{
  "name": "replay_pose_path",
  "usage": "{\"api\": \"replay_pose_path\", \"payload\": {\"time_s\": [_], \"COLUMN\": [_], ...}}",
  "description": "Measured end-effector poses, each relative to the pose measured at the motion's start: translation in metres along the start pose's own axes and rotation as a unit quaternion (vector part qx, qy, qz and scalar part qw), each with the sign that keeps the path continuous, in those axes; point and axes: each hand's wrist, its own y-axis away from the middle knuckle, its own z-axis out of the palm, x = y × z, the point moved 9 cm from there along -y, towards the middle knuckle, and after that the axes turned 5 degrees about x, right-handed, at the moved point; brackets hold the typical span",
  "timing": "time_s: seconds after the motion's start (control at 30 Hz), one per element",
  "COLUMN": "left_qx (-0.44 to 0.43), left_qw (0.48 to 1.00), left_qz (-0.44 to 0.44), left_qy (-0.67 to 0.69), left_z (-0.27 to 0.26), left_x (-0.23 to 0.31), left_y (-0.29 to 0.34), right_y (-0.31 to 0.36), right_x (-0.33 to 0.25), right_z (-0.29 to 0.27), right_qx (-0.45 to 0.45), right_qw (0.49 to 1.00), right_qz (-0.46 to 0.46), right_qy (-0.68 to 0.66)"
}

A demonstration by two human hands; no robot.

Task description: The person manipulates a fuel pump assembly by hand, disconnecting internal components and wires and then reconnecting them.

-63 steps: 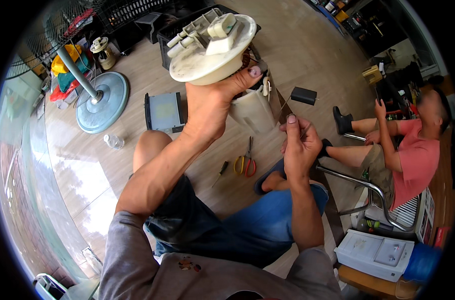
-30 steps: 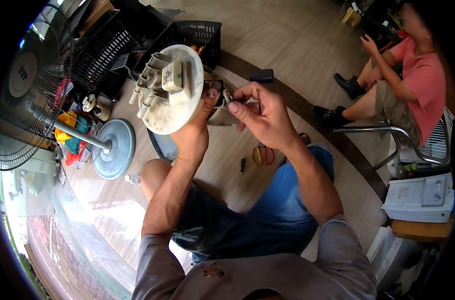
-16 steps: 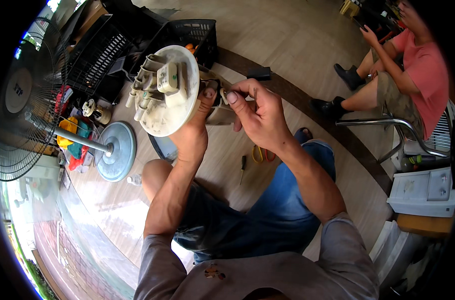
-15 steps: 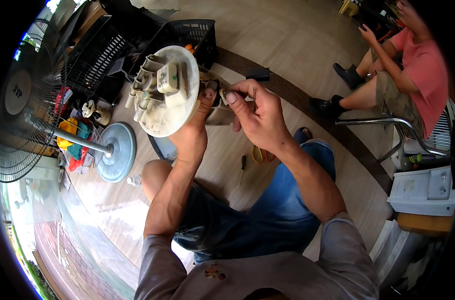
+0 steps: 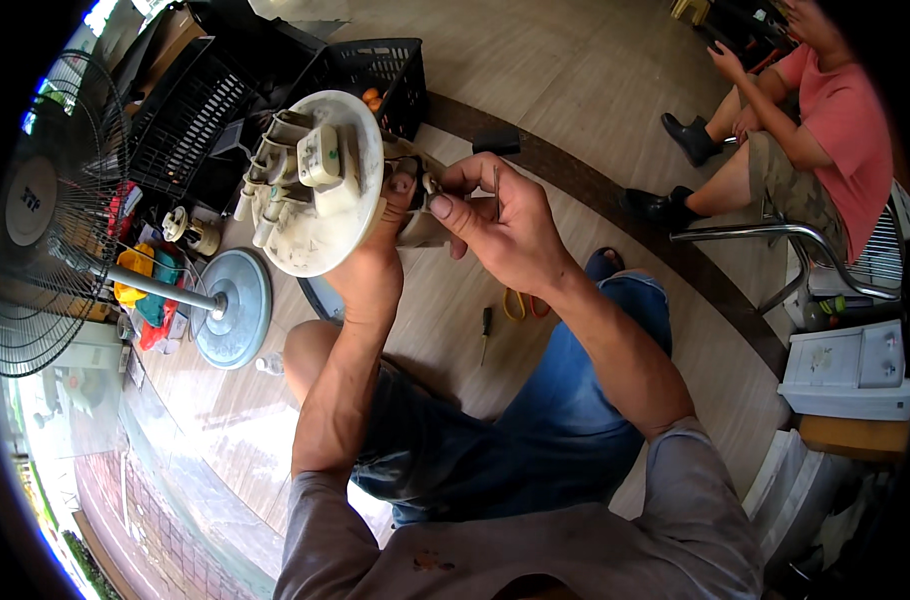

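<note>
The person holds the round white fan housing up in front of the chest, now turned more to the left than a moment ago. The left hand grips its rim, thumb on the edge. The right hand has come close and pinches a thin metal pin beside the housing's back part, so the fitting work seems to continue.

Probably repair workshop: crates, standing fan, tools on floor.

Grey short-sleeved shirt; blue jeans
</note>
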Motion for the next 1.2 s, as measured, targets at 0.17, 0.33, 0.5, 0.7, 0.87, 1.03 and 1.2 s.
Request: {"api": "replay_pose_path", "payload": {"time_s": [0.17, 0.33, 0.5, 0.7, 0.87, 1.03, 1.2], "left_qx": [-0.002, -0.008, 0.022, 0.031, 0.055, 0.079, 0.077], "left_qw": [1.000, 0.999, 0.999, 0.998, 0.996, 0.993, 0.992], "left_qz": [0.017, 0.026, 0.023, 0.018, 0.037, 0.051, 0.070], "left_qy": [-0.017, -0.021, -0.031, -0.055, -0.056, -0.068, -0.071], "left_z": [0.000, 0.000, 0.000, 0.002, 0.004, 0.004, 0.008], "left_x": [0.005, 0.008, 0.002, -0.010, -0.017, -0.018, -0.010], "left_y": [0.001, 0.000, -0.004, -0.008, -0.011, -0.021, -0.023], "right_y": [0.001, 0.001, -0.004, -0.010, -0.015, -0.022, -0.024], "right_x": [0.001, -0.007, 0.001, 0.019, 0.035, 0.046, 0.040], "right_z": [0.001, 0.006, 0.006, -0.001, -0.006, -0.010, -0.007], "right_qx": [0.011, 0.025, 0.028, 0.065, 0.087, 0.074, 0.085], "right_qw": [0.999, 0.999, 0.998, 0.996, 0.994, 0.990, 0.988], "right_qz": [0.006, -0.010, 0.016, 0.039, 0.055, 0.110, -0.009], "right_qy": [0.033, 0.041, 0.061, 0.041, 0.028, 0.054, 0.132]}}
